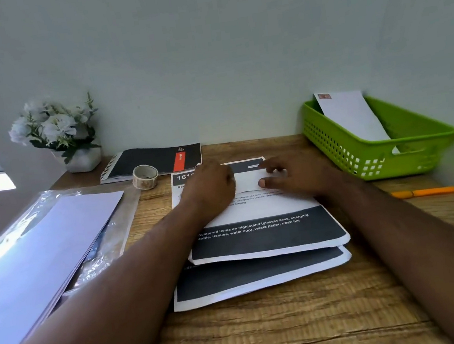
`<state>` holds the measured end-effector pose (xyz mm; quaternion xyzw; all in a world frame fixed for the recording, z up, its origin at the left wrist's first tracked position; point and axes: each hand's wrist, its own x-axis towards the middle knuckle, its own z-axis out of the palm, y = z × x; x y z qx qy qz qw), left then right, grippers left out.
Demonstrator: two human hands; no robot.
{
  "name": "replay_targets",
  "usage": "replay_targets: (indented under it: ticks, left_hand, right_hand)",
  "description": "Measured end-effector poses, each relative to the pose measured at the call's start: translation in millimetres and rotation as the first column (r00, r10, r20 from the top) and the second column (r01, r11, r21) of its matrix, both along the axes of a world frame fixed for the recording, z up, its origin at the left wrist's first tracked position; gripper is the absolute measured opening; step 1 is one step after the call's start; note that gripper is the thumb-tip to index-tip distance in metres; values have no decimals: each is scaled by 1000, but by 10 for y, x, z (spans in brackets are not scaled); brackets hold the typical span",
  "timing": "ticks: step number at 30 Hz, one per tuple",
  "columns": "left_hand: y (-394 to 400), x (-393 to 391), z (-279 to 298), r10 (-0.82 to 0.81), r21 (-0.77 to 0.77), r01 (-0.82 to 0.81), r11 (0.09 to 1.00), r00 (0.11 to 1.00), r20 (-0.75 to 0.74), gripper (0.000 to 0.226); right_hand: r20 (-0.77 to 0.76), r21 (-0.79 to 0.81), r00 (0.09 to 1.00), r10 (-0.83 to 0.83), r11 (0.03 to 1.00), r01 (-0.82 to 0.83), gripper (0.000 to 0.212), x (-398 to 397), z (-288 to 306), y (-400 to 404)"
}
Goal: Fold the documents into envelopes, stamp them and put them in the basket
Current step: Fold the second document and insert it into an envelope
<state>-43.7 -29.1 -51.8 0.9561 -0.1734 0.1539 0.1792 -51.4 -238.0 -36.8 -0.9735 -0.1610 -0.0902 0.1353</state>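
**Centrally, two hands press a folded sheet on a stack of printed documents**

Here the left hand [210, 187], fingers curled under, rests knuckles-down on a small white folded sheet of paper [246, 182], while the right hand [287, 176] lies beside it with fingers extended flat on the same sheet; the two hands are close but apart. The folded sheet lies on a stack of white documents printed with black bands [267, 236], at the centre of the wooden desk [270, 326]. At 2 o'clock from the stack, against the wall, stands a green perforated plastic basket [363, 152], in which a white stamped envelope [352, 116] leans upright. At 3 o'clock lies an orange pen [427, 192]. At 11 o'clock, a roll of stamps or tape [145, 176] stands just before a black spiral notebook with a red label [154, 160]; farther left is a white pot of pale flowers [65, 133]. At 9 o'clock, blank white envelopes lie on a clear plastic wrapper [42, 256].
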Motion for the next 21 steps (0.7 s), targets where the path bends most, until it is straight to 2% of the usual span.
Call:
replay_targets:
  ticks: [2,5,10,12,16,21]
  left_hand:
    - [-6,42,-57,5,73,-4,997,1000,-14,29]
    - [2,63,-93,40,152,-27,988,996,-80,38]
    - [-19,50,-114,48,195,-29,980,994,-94,43]
    - [-30,43,-116,55,194,-38,980,995,-85,42]
    - [-47,24,-124,78,215,-59,975,994,-78,43]
    - [-42,10,-113,92,256,-68,964,992,-85,44]
  right_hand:
    - [24,-52,999,-37,998,38,46,46,-63,46]
    - [-44,-176,994,-101,980,92,42,56,-81,163]
    - [-128,-431,971,-201,893,128,53,15,32,439]
    - [-105,-500,972,-210,856,131,53,-33,72,536]
    - [42,-566,990,-138,813,137,38,-100,64,729]
    - [72,-638,980,-183,747,186,34,-120,102,896]
